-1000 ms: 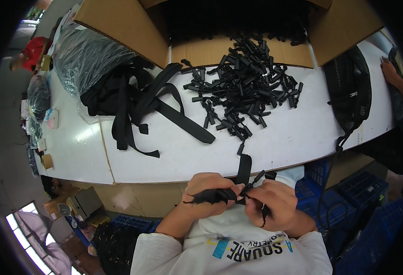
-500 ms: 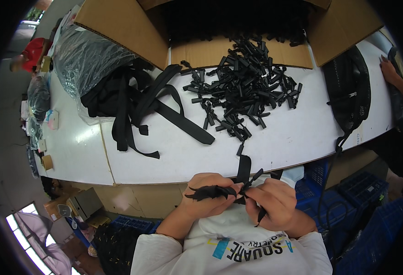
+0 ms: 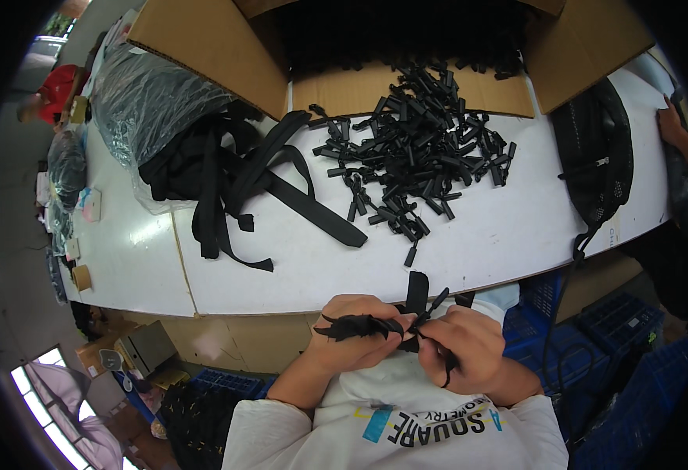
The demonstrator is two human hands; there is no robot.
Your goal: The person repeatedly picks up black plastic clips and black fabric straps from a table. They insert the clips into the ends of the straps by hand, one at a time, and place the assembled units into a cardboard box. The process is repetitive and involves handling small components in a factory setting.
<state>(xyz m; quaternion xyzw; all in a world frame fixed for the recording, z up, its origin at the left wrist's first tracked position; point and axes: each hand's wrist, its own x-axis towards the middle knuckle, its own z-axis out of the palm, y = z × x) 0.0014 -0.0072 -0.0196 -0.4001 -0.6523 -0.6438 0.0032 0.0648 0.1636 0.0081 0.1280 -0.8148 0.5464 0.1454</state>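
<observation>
My left hand (image 3: 350, 335) is closed round a black fabric strip (image 3: 417, 290), held just off the table's near edge. One end of the strip stands up between my hands, while frayed black ends stick out over the left fingers. My right hand (image 3: 469, 348) pinches at the same spot, its fingertips meeting the left ones. From between them juts a slim black zipper pull (image 3: 439, 298). The exact join of strip and pull is hidden by my fingers. Beyond my hands lies a heap of black zipper pulls (image 3: 414, 149) on the white table (image 3: 281, 278).
Behind the heap an open cardboard box (image 3: 211, 47) lies with its flaps spread. Loose black strips (image 3: 312, 211) spill from a clear plastic bag (image 3: 152, 94) at left. A black mesh bag (image 3: 594, 149) lies right, near another person's hand (image 3: 673, 129). Blue crates (image 3: 618, 321) stand below.
The strip's upright end has tilted and dropped slightly, toward me. My hands stay pressed together in nearly the same place. At the far right, the other person's hand has shifted a little.
</observation>
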